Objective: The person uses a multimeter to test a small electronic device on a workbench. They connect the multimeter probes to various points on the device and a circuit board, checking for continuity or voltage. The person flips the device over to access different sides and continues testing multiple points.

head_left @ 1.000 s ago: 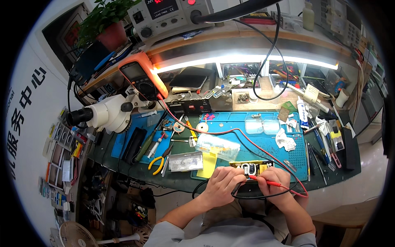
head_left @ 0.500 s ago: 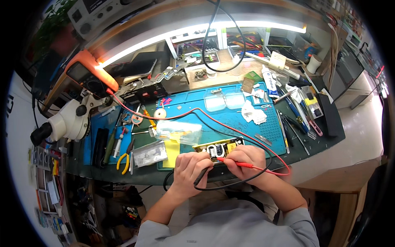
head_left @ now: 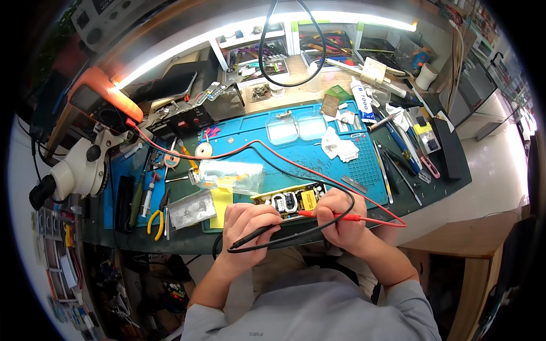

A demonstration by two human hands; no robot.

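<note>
A power supply circuit board [head_left: 290, 202] in a yellow-edged open case lies at the near edge of the blue mat [head_left: 284, 165]. My left hand [head_left: 239, 224] is closed on a black test probe [head_left: 249, 237], just left of the board. From the right, my right hand [head_left: 341, 206] grips a red test probe [head_left: 351, 217]. Its tip reaches the board's near edge; whether it touches a contact I cannot tell. The red and black leads run back across the mat toward an orange multimeter [head_left: 102, 101] at the far left.
A white microscope [head_left: 79, 170] stands at the left, near yellow-handled pliers [head_left: 156, 223]. Clear plastic bags [head_left: 233, 175] and a yellow paper [head_left: 222, 206] lie left of the board. Tweezers, screwdrivers and a white glue tube [head_left: 364, 101] crowd the right side.
The whole view has shifted a little. My left hand has drawn back leftward from the board with the black probe, uncovering more of it. The red probe stays at the board's near edge.
</note>
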